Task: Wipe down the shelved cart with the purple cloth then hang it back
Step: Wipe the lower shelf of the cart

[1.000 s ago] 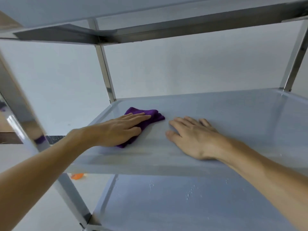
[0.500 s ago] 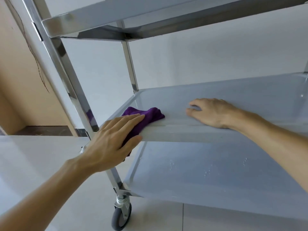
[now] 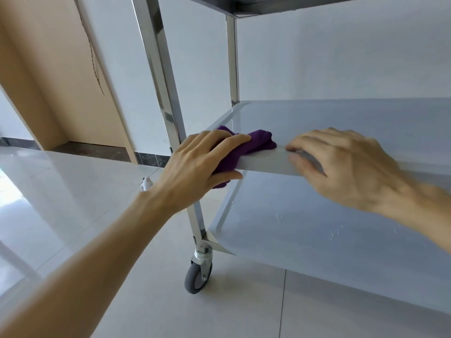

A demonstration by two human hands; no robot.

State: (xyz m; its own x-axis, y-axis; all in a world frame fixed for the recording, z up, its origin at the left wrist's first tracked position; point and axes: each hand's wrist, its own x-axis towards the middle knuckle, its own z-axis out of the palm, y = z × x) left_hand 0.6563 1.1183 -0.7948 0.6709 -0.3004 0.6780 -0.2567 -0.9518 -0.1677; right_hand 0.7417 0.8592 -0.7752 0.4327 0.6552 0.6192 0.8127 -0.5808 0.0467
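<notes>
The steel cart has a middle shelf (image 3: 341, 115) and a lower shelf (image 3: 317, 252) with water drops on it. A purple cloth (image 3: 258, 141) lies draped over the middle shelf's front left corner. My left hand (image 3: 202, 167) grips it there, fingers on top and thumb underneath. My right hand (image 3: 346, 167) holds the shelf's front rim (image 3: 266, 162) just right of the cloth, fingers curled over the top and thumb on the front face.
The cart's front left post (image 3: 166, 93) rises beside my left hand, with a grey caster (image 3: 197, 276) below it. The top shelf (image 3: 268, 3) hangs overhead. A white wall is behind the cart, a beige door frame (image 3: 61, 81) at left, and pale floor tiles all round.
My left hand has drawn the cloth from the shelf's surface to its front left corner and over the edge. My right hand slid back from lying flat on the shelf to the front rim.
</notes>
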